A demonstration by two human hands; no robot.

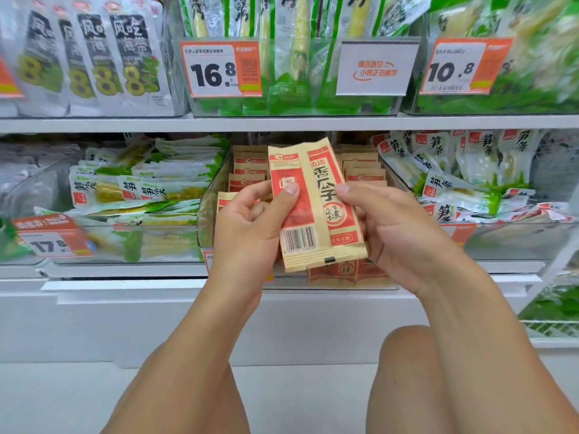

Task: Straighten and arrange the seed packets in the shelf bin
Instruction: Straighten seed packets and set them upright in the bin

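Two tan-and-red seed packets (pixel 308 205) stand upright and overlapping in front of the clear shelf bin (pixel 208 214). My left hand (pixel 250 223) grips the left packet, thumb pressed on its red panel. My right hand (pixel 394 227) holds the right packet, thumb on its front beside the black characters. Behind them, more seed packets (pixel 250 173) stand in rows inside the bin, and several lie flat at its front bottom (pixel 338 272). The bin's middle is hidden by the held packets.
Clear bins of green-and-white bamboo shoot packets flank the seed bin on the left (pixel 138 189) and right (pixel 463 180). An upper shelf (pixel 282 123) carries more packs and price tags. My knees are low in view above a pale floor.
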